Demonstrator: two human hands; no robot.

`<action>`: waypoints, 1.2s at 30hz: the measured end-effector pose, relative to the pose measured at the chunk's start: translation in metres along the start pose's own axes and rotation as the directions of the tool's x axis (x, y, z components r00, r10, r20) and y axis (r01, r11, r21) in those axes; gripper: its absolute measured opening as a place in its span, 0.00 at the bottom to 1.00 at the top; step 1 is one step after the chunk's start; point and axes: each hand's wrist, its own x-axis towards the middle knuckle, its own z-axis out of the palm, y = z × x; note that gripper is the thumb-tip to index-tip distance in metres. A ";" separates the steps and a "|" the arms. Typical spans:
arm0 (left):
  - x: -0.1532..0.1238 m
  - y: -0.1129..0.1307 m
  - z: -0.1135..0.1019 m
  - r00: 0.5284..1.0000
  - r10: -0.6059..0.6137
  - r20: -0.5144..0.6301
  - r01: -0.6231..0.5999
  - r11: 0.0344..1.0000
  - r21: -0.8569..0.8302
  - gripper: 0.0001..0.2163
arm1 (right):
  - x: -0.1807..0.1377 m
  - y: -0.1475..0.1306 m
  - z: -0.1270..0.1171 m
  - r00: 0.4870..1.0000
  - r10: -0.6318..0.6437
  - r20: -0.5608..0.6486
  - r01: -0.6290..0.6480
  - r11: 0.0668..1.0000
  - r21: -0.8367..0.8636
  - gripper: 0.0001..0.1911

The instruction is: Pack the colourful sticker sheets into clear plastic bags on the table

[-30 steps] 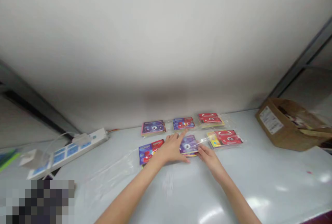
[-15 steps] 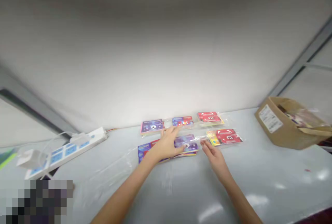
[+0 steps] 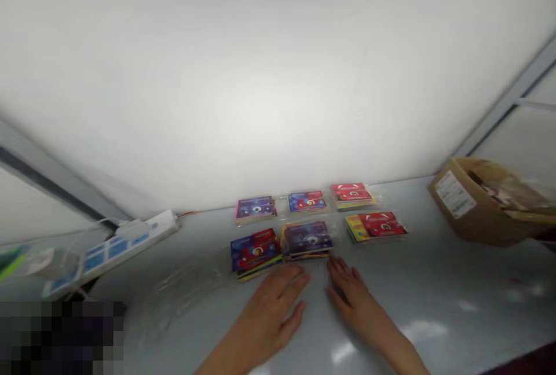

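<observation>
Several packs of printed cards lie in two rows on the table. My left hand [image 3: 278, 305] hovers just in front of the blue-and-red card pack [image 3: 256, 252], fingers apart and holding nothing. My right hand [image 3: 354, 297] has its fingers stretched out, the tips near the lower right corner of the purple card pack [image 3: 309, 238]; whether they touch it I cannot tell. To the right lies a red-and-yellow card pack [image 3: 377, 226]. Behind are a purple pack [image 3: 256, 208], a smaller blue-and-red pack [image 3: 307, 201] and a red pack [image 3: 351, 194], in clear plastic.
Clear plastic bags [image 3: 186, 282] lie on the table to the left. A white power strip [image 3: 117, 250] with plugged-in adapters stands along the left side. At the right is an open cardboard box [image 3: 482, 207] with things inside. A white wall [image 3: 278, 103] rises behind the table.
Both hands have drawn back toward me. My left hand has come off the purple pack, and my right hand has moved down from beside it.
</observation>
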 end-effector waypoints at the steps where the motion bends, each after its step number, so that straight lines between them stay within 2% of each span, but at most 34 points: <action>1: -0.010 0.003 0.008 0.997 0.018 0.076 -0.017 1.000 -0.013 0.20 | -0.003 -0.003 0.002 1.000 -0.010 0.004 0.010 1.000 -0.003 0.27; 3: -0.023 0.002 0.025 0.989 0.023 0.144 -0.020 1.000 -0.023 0.21 | -0.006 -0.008 0.007 0.999 -0.036 -0.003 0.036 0.999 0.001 0.27; 7: -0.026 -0.010 0.045 0.993 -0.034 0.113 0.033 0.999 0.011 0.23 | -0.007 -0.014 0.013 0.996 -0.087 -0.019 0.087 0.995 0.050 0.27; 14: -0.023 -0.037 0.044 0.996 -0.084 -0.011 0.085 0.995 0.061 0.17 | 0.004 -0.014 0.016 0.964 -0.259 -0.054 0.265 0.940 0.215 0.23; 18: -0.022 -0.048 0.042 0.994 -0.097 -0.041 0.100 0.993 0.070 0.15 | 0.014 -0.018 0.017 0.947 -0.318 -0.043 0.318 0.916 0.243 0.24; 21: -0.022 -0.041 0.037 0.994 -0.096 -0.051 0.100 0.992 0.070 0.15 | 0.016 -0.025 0.014 0.955 -0.275 -0.107 0.294 0.921 0.255 0.21; 24: -0.032 -0.023 0.032 0.996 -0.081 -0.029 0.083 0.994 0.065 0.16 | 0.010 -0.032 0.008 0.958 -0.205 -0.202 0.254 0.932 0.258 0.17; 26: -0.042 -0.009 0.033 0.997 -0.071 -0.006 0.071 0.996 0.057 0.17 | 0.002 -0.037 0.003 0.969 -0.185 -0.164 0.225 0.935 0.275 0.15; 29: -0.057 0.006 0.042 0.994 -0.068 0.090 0.064 0.997 0.050 0.22 | -0.006 -0.044 0.001 0.979 -0.202 -0.002 0.193 0.934 0.301 0.14; 31: -0.061 0.010 0.051 0.988 -0.093 0.125 0.085 0.994 0.066 0.26 | -0.007 -0.046 0.003 0.975 -0.215 0.049 0.191 0.933 0.304 0.14; 36: -0.050 0.007 0.060 0.976 -0.190 0.102 0.179 0.978 0.110 0.26 | 0.011 -0.040 0.010 0.970 -0.241 -0.028 0.241 0.937 0.253 0.15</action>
